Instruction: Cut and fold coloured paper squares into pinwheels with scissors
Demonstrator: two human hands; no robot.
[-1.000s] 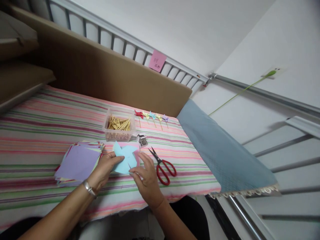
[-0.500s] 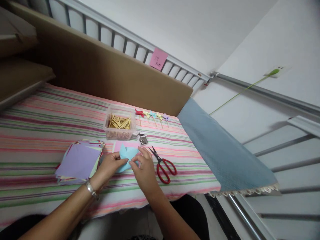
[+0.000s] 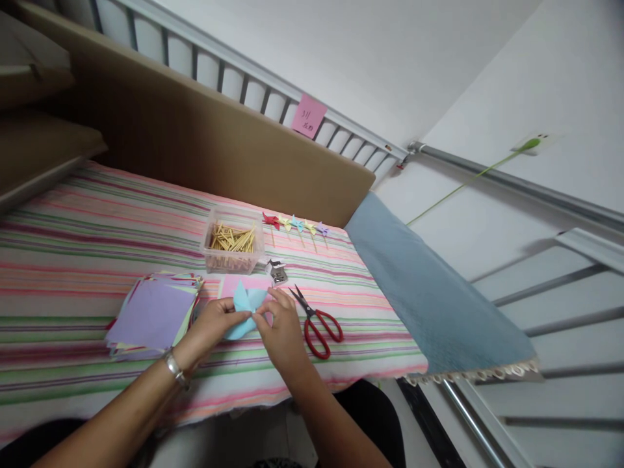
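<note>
1. Seen through the head camera I follow from afar, the blue paper (image 3: 249,300), spread nearly flat a second ago, now shows flaps drawn in toward its middle.
2. The right hand (image 3: 280,325), previously at the paper's right edge, now meets the left hand (image 3: 215,325) near the center; I judge that the folds are being gathered there.
3. Both hands grasp the paper: the left pinches from its left side, the right pinches near the middle, its other fingers raised. Whether a pin is there, I cannot tell.
4. The paper sits between the two hands, touching both, over part of a pink sheet (image 3: 233,285).
5. Scissors (image 3: 311,313) lie just beside the right hand; a paper stack (image 3: 153,315) lies left of the left.
</note>
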